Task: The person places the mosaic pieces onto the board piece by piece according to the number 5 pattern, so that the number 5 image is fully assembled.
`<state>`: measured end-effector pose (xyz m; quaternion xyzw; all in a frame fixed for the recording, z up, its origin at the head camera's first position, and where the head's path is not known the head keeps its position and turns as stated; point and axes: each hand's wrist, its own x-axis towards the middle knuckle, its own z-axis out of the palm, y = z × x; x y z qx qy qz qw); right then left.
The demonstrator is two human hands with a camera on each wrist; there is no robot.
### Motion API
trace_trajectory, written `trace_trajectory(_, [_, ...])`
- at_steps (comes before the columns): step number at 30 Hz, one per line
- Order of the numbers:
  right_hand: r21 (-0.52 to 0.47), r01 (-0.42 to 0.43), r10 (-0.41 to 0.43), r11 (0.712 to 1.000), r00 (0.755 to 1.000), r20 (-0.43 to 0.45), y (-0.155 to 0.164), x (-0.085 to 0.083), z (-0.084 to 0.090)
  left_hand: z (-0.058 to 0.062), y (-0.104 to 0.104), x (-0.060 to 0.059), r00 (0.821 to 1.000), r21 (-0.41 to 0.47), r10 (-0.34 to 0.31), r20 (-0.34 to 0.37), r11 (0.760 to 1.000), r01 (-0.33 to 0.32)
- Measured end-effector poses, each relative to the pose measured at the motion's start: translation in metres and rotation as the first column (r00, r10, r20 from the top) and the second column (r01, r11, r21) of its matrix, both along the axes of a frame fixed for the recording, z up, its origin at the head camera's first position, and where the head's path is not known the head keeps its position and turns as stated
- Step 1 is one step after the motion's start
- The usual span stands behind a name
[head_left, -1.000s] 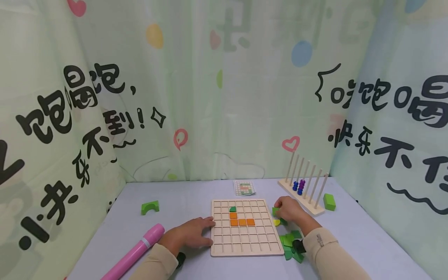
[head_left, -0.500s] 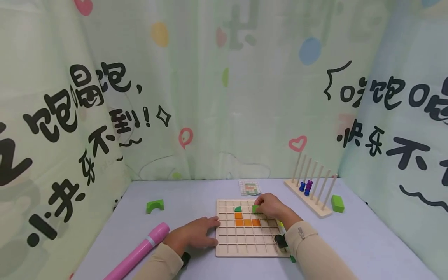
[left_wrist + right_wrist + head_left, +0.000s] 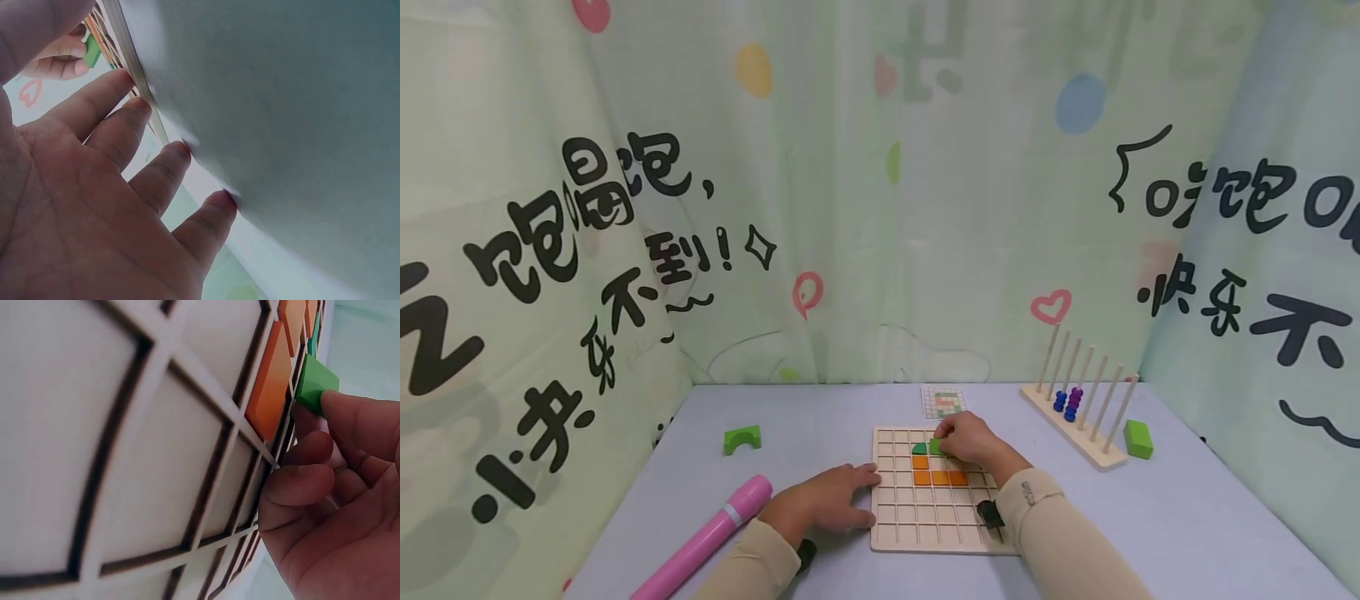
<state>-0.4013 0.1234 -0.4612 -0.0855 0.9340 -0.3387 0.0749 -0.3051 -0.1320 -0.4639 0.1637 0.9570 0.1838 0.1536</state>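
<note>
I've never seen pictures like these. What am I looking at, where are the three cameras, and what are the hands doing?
There is no machine here: a person wears one camera on the head and one on each wrist. The head view looks down on a table with a wooden grid board, a pink tube, a green arch block, a pattern card and a peg rack. The left hand lies flat against the board's edge. The right hand pinches a green block over the board, beside the orange tiles.

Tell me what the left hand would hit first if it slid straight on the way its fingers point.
Nothing new: the left hand already has its fingertips against the left edge of the wooden grid board, so it would probably just push that.
</note>
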Motion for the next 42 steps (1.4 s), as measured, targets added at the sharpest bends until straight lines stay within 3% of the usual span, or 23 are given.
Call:
trace_trajectory(8, [0.143,-0.032,0.045,0.989,0.995,-0.090,0.002,0.004,-0.002,0.000,0.006,0.000,1.000,0.003,-0.010,0.020,1.000,0.010])
trace_trajectory(13, [0.200,-0.013,0.028,0.980,0.997,-0.070,0.003,0.008,0.002,-0.002,0.009,0.000,1.000,0.011,-0.021,0.024,1.000,0.020])
trace_trajectory(17, [0.163,-0.026,0.040,0.986,0.996,-0.078,0.010,0.014,0.010,-0.003,0.009,0.000,0.999,0.001,-0.036,0.010,0.999,0.036])
trace_trajectory(21, [0.066,-0.058,0.064,0.996,0.995,-0.078,0.025,0.023,0.021,-0.002,0.008,0.000,0.999,-0.009,-0.050,-0.008,0.999,0.050])
trace_trajectory(27, [-0.027,-0.048,0.047,0.999,0.999,-0.010,0.053,0.031,0.032,0.000,0.004,-0.001,0.999,-0.012,-0.035,-0.016,0.999,0.035])
trace_trajectory(35, [-0.056,0.016,-0.013,0.998,0.998,0.069,0.077,0.050,0.036,0.002,-0.001,0.002,1.000,0.017,-0.018,0.007,1.000,0.018])
trace_trajectory(42, [-0.008,0.022,-0.022,1.000,0.999,0.030,0.097,0.073,0.026,0.002,0.000,0.003,1.000,0.027,-0.023,0.003,0.999,0.023])
